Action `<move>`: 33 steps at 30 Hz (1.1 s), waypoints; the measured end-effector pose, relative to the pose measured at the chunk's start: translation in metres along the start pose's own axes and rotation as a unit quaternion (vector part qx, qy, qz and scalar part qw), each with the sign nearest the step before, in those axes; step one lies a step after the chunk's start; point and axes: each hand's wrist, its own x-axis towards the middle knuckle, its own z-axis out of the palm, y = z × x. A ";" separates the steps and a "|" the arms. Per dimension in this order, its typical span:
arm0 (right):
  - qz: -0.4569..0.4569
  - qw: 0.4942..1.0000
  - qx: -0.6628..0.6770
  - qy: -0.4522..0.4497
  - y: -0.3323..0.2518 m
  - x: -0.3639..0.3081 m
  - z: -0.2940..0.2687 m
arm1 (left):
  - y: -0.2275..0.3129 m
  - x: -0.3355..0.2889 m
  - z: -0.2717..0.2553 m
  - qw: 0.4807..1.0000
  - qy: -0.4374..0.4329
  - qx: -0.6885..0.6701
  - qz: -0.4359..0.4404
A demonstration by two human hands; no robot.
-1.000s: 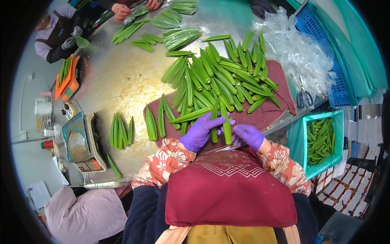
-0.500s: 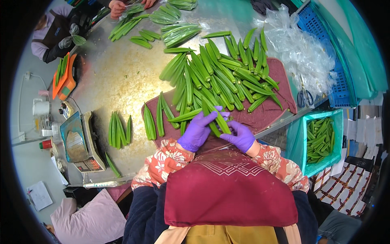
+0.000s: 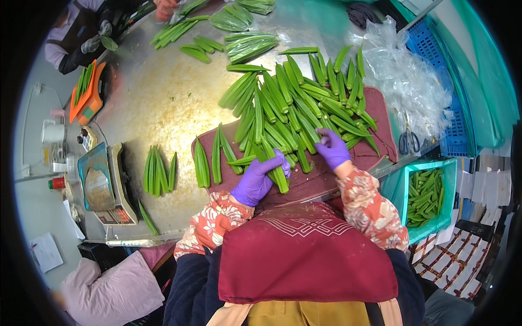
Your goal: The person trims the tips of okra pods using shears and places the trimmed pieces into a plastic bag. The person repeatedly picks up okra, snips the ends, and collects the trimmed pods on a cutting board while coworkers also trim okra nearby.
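My left hand (image 3: pixel 260 178), in a purple glove, is closed around a green okra pod (image 3: pixel 280 176) at the near edge of the pile. My right hand (image 3: pixel 333 150), also purple-gloved, is at the near right side of the okra pile (image 3: pixel 288 100), its thumb and fingers closed about the stem end of a pod. The pile spreads over a dark red cloth (image 3: pixel 375 103) on the metal table. Left of my left hand, a few pods (image 3: pixel 201 163) lie on the cloth's edge. A small row of okra (image 3: pixel 156 171) lies further left on bare metal.
A scale (image 3: pixel 111 182) stands at the left, and an orange scale (image 3: pixel 87 98) bearing okra beyond it. Bagged okra (image 3: pixel 250 46) lies at the back. Clear plastic bags (image 3: pixel 402 70), scissors (image 3: pixel 409 142) and a green-lined bin (image 3: pixel 399 187) of okra are right. Other people work at the far side.
My right hand has moved away from my left, rightward and up to the pile. My left hand stays near its place with an okra pod. The view has shifted slightly.
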 end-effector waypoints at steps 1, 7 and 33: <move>0.101 0.978 0.175 -0.046 -0.005 -0.007 -0.010 | 0.000 0.000 0.000 1.000 0.008 0.003 0.004; 0.202 0.854 0.447 -0.174 -0.043 -0.057 -0.022 | 0.005 0.002 0.020 0.999 0.026 0.024 0.012; -0.122 0.957 -0.264 0.024 -0.003 -0.046 0.036 | 0.008 -0.017 -0.011 0.979 -0.033 -0.199 0.003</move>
